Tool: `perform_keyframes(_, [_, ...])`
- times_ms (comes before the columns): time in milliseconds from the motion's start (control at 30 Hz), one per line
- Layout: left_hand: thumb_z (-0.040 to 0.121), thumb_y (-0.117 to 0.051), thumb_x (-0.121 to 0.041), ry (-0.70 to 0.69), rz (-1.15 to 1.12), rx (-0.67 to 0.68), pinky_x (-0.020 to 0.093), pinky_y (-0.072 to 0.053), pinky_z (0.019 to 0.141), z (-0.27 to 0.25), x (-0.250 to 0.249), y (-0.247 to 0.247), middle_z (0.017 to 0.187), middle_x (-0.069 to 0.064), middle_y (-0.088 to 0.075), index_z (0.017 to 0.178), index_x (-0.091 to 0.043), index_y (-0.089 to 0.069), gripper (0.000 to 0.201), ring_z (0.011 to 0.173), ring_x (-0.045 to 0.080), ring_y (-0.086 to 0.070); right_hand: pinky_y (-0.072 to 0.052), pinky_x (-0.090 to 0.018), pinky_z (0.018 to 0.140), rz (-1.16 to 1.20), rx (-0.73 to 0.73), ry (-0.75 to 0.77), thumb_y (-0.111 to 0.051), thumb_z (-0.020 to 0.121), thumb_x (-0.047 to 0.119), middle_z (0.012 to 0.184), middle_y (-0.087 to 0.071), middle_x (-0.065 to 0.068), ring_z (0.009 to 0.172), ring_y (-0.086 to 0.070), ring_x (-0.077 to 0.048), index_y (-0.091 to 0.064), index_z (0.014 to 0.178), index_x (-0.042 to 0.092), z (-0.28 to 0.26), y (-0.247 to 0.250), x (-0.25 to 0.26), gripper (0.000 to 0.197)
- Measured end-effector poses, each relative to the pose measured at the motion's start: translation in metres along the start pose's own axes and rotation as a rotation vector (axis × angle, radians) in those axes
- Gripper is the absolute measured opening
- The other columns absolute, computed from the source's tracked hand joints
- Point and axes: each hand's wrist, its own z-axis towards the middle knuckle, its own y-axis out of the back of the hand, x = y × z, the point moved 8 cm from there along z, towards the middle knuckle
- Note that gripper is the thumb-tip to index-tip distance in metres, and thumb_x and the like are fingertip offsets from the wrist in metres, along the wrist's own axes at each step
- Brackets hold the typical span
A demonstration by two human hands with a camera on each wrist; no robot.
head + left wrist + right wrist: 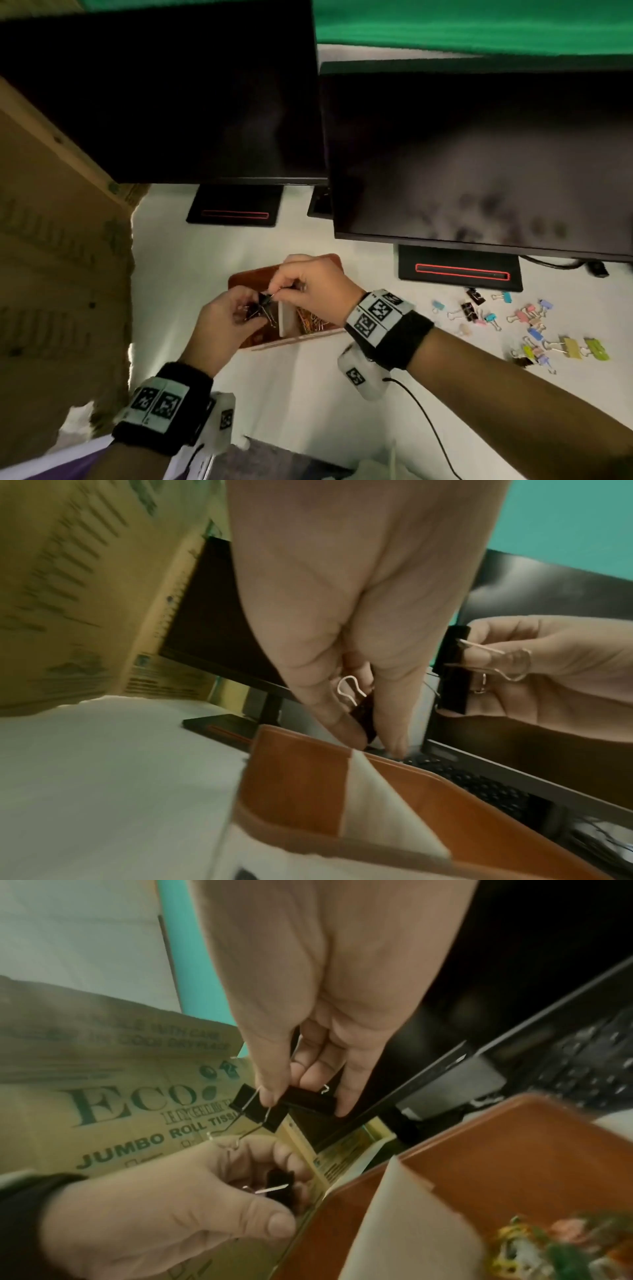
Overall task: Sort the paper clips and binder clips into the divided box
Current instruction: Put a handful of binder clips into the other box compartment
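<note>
The brown divided box (239, 279) sits on the white table, with a white divider (285, 320) across it. Coloured paper clips (312, 323) lie in its right compartment. Just above the box, my left hand (255, 313) grips a small bunch of black binder clips (255, 310). My right hand (277, 291) pinches another black binder clip (266, 299) beside them. From the left wrist, my left hand (373, 739) holds a black clip (365, 718) over the box (445, 818). From the right wrist, my right hand (304, 1104) pinches black clips (310, 1100). Loose coloured and black binder clips (527, 325) lie scattered at the right.
Two dark monitors (164, 96) (479, 154) stand behind the box on black bases (460, 269). A large cardboard carton (61, 257) walls off the left. A black cable (428, 421) runs from my right wrist. A keyboard (479, 785) lies beyond the box.
</note>
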Motion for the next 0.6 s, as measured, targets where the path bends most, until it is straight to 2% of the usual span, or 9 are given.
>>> perform_keyframes(100, [0.071, -0.068, 0.01, 0.038, -0.02, 0.128, 0.012, -0.05, 0.072, 0.009, 0.007, 0.001, 0.097, -0.008, -0.066, 0.111, -0.028, -0.053, 0.058, 0.086, 0.002, -0.065, -0.046, -0.015, 0.084, 0.069, 0.019, -0.096, -0.066, 0.084, 0.014, 0.098, -0.059, -0.001, 0.09, -0.057, -0.008, -0.068, 0.099, 0.014, 0.022, -0.03, -0.009, 0.015])
perform_keyframes(200, [0.074, -0.06, 0.016, 0.033, 0.0, 0.226, 0.008, -0.048, 0.072, 0.014, 0.0, 0.002, 0.111, -0.015, -0.056, 0.129, -0.023, -0.041, 0.07, 0.09, -0.007, -0.062, -0.05, -0.026, 0.095, 0.132, 0.052, -0.151, -0.064, 0.086, 0.016, 0.118, -0.056, -0.001, 0.111, -0.057, -0.011, -0.06, 0.115, 0.018, 0.021, -0.04, -0.015, 0.029])
perform_keyframes(267, [0.074, -0.06, 0.017, 0.056, 0.009, 0.258, 0.005, -0.047, 0.074, 0.015, -0.006, 0.003, 0.114, -0.015, -0.05, 0.134, -0.026, -0.034, 0.078, 0.088, -0.011, -0.058, -0.051, -0.024, 0.094, 0.169, 0.035, -0.176, -0.063, 0.087, 0.017, 0.118, -0.055, 0.006, 0.112, -0.056, -0.007, -0.058, 0.117, 0.02, 0.008, -0.029, -0.023, 0.031])
perform_keyframes(367, [0.071, -0.072, 0.006, 0.015, 0.036, 0.266, 0.007, -0.044, 0.079, 0.014, -0.028, -0.008, 0.114, -0.015, -0.051, 0.126, -0.035, -0.041, 0.076, 0.095, -0.008, -0.054, -0.049, -0.014, 0.085, 0.083, -0.045, -0.209, -0.064, 0.086, 0.02, 0.106, -0.053, 0.018, 0.099, -0.056, -0.001, -0.06, 0.111, 0.028, -0.029, 0.008, -0.049, 0.026])
perform_keyframes(433, [0.071, -0.077, -0.009, -0.069, 0.085, 0.245, 0.014, -0.045, 0.087, 0.013, -0.051, -0.029, 0.114, -0.017, -0.052, 0.125, -0.033, -0.045, 0.067, 0.102, -0.004, -0.053, -0.044, -0.012, 0.078, -0.047, -0.129, -0.271, -0.066, 0.084, 0.024, 0.105, -0.054, 0.015, 0.093, -0.055, -0.003, -0.06, 0.109, 0.03, -0.065, 0.042, -0.076, 0.027])
perform_keyframes(500, [0.074, -0.076, -0.017, -0.145, 0.083, 0.266, 0.02, -0.049, 0.088, 0.011, -0.071, -0.064, 0.115, -0.014, -0.052, 0.124, -0.03, -0.05, 0.058, 0.104, -0.001, -0.054, -0.043, -0.021, 0.082, -0.208, -0.208, -0.374, -0.07, 0.081, 0.027, 0.108, -0.053, 0.011, 0.096, -0.05, -0.008, -0.06, 0.112, 0.03, -0.104, 0.076, -0.105, 0.033])
perform_keyframes(567, [0.077, -0.073, -0.018, -0.202, 0.077, 0.34, 0.022, -0.051, 0.087, 0.007, -0.085, -0.11, 0.116, -0.012, -0.05, 0.121, -0.029, -0.052, 0.05, 0.103, -0.001, -0.054, -0.042, -0.031, 0.094, -0.39, -0.214, -0.52, -0.072, 0.077, 0.033, 0.117, -0.051, 0.006, 0.109, -0.044, -0.015, -0.056, 0.119, 0.03, -0.143, 0.105, -0.132, 0.045])
perform_keyframes(600, [0.078, -0.072, -0.019, -0.234, 0.096, 0.384, 0.022, -0.051, 0.086, 0.004, -0.091, -0.134, 0.116, -0.012, -0.048, 0.12, -0.03, -0.051, 0.048, 0.103, -0.001, -0.053, -0.039, -0.033, 0.098, -0.472, -0.2, -0.601, -0.073, 0.076, 0.037, 0.122, -0.049, 0.002, 0.114, -0.042, -0.018, -0.052, 0.123, 0.03, -0.16, 0.117, -0.142, 0.052])
